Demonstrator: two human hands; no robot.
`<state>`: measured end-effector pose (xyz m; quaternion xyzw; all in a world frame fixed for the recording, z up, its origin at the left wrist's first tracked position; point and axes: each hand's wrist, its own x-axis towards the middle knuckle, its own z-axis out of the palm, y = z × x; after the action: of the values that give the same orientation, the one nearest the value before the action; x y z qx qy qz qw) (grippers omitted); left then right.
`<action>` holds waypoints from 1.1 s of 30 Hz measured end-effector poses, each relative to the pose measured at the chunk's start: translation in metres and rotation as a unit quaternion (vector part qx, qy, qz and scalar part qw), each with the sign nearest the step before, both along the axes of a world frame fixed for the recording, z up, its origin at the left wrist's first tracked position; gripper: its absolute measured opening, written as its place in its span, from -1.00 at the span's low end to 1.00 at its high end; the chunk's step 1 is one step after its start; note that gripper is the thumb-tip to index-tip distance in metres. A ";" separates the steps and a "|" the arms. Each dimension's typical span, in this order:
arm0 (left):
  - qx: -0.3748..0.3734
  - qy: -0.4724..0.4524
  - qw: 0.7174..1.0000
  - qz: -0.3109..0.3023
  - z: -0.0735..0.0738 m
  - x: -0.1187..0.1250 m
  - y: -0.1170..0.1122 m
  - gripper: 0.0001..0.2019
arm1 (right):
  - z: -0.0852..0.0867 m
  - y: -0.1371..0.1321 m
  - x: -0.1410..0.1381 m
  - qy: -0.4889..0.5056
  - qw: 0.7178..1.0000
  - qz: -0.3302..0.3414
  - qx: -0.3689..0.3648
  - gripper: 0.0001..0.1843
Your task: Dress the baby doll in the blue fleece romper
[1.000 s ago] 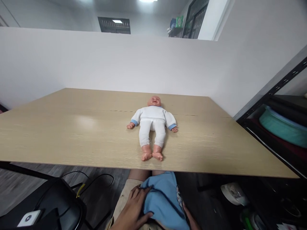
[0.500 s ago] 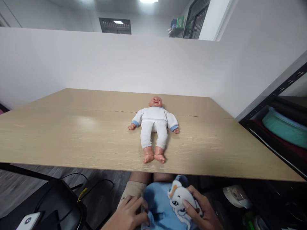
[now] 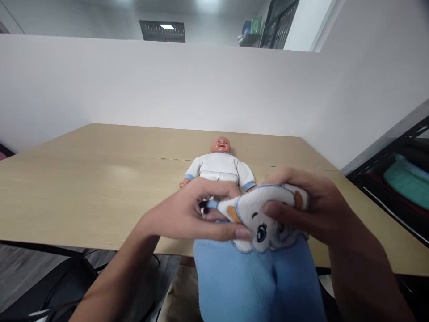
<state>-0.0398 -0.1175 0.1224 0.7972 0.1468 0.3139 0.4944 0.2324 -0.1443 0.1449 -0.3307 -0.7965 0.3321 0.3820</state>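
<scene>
A light blue plush cloth [image 3: 248,281] with a stitched white animal face [image 3: 254,210] hangs from both my hands over the table's front edge. My left hand [image 3: 197,210] pinches the left side of the face part between thumb and fingers. A narrow blue strip [image 3: 211,204] shows inside that hand's curl. My right hand [image 3: 308,205] is closed on the right side, its thumb lying across the face. Behind them, a baby doll [image 3: 219,165] in a white suit with blue cuffs lies face up. Its legs are hidden by my hands and the cloth.
The doll lies on a wide wooden table [image 3: 100,192] against a white wall [image 3: 167,85]. At the right stands a black metal rack [image 3: 378,179] holding a teal item [image 3: 407,176]. A black chair [image 3: 60,286] is below the table at left.
Both hands have risen from my lap, lifting the blue cloth to the table's front edge. My left hand now grips the face part. The doll stays in place; the view has shifted slightly.
</scene>
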 end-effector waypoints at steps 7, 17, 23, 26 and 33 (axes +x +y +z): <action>0.117 0.076 0.990 -0.019 0.042 0.001 0.064 -0.88 | 0.014 0.083 0.025 -0.160 0.936 0.290 -0.117 -0.81; 0.068 0.091 0.992 -0.050 0.026 -0.007 0.126 -0.80 | -0.005 0.130 0.015 0.064 0.980 0.176 -0.061 -0.66; 0.048 0.020 0.997 -0.054 0.014 -0.012 0.138 -0.81 | -0.015 0.150 0.028 -0.098 0.967 0.216 -0.091 -0.72; 0.052 0.023 0.998 -0.013 0.013 -0.012 0.142 -0.82 | -0.013 0.149 0.033 -0.104 0.959 0.256 -0.071 -0.73; 0.077 0.053 0.995 0.043 0.009 -0.012 0.153 -0.58 | -0.023 0.147 0.023 0.018 0.982 0.172 -0.079 -0.64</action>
<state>-0.0523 0.0353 0.1315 0.8414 0.1822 0.3029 0.4087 0.2553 0.0024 0.1217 -0.2124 -0.8058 0.4606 0.3057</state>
